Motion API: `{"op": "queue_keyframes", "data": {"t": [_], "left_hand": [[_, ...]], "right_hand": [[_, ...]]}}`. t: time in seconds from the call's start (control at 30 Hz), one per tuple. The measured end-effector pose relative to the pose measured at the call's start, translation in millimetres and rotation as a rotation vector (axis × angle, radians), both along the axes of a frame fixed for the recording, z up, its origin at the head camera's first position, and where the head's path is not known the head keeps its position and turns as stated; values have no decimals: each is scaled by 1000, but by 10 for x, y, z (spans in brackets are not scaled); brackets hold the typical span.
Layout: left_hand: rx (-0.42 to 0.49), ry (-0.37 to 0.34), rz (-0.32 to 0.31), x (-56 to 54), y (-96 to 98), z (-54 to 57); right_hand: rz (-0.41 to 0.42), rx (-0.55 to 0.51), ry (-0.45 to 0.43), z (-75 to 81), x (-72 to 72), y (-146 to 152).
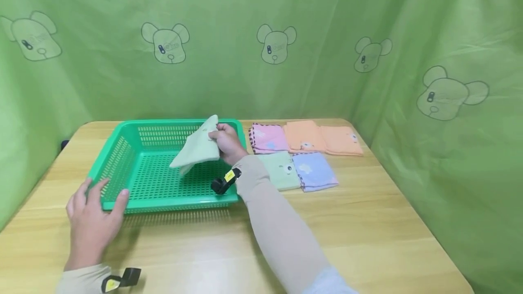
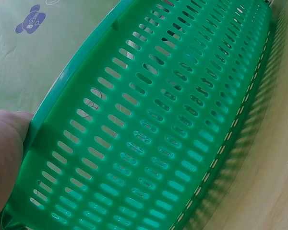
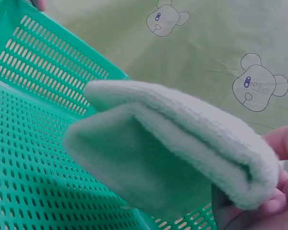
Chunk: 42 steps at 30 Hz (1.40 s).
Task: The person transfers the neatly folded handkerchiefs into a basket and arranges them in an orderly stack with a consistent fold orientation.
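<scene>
My right hand [image 1: 229,142] pinches a folded pale green towel [image 1: 200,144] by its right edge, above the right part of a green plastic basket [image 1: 163,202]. In the right wrist view, the towel's thick folded layers [image 3: 197,115] droop leftward from the fingers over the slotted basket floor. My left hand [image 1: 94,219] holds the basket's front left corner, fingers and thumb spread over the rim. The left wrist view has the thumb [image 2: 7,153] at the rim, beside the slotted basket wall [image 2: 149,115]. The visible basket floor is bare.
Right of the basket lie folded towels: a pink one [image 1: 268,139], an orange one [image 1: 304,135], another orange one [image 1: 342,140], a pale green one [image 1: 282,173] and a blue one [image 1: 314,171]. A green curtain [image 1: 229,80] surrounds the wooden table [image 1: 367,239].
</scene>
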<state>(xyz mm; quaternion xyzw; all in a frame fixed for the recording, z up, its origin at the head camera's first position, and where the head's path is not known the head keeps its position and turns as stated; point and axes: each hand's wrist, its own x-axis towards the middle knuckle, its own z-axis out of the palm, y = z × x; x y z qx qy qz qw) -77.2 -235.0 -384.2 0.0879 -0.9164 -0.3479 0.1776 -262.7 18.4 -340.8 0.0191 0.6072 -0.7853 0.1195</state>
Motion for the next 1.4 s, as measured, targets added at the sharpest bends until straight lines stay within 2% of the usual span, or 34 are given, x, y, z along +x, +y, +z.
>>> {"op": "queue_keyframes", "data": {"t": [0.2,0.47,0.57,0.73,0.87,1.1,1.27,1.4], "left_hand": [[2,2,1,-6,-7,8],[10,8,6,11,-20,5],[15,7,7,9,-11,8],[19,11,6,-12,-5,20],[22,4,8,-14,-4,29],[27,-5,13,-6,1,16],[18,-5,6,0,-4,8],[15,-10,0,14,1,6]], "right_hand": [[81,66,-2,12,22,-9],[327,61,57,37,57,0],[370,135,21,20,51,-1],[374,330,-102,12,35,-8],[356,447,-140,18,32,5],[319,609,-142,-13,48,25],[323,731,-117,-37,76,37],[329,763,-118,-63,106,45]]}}
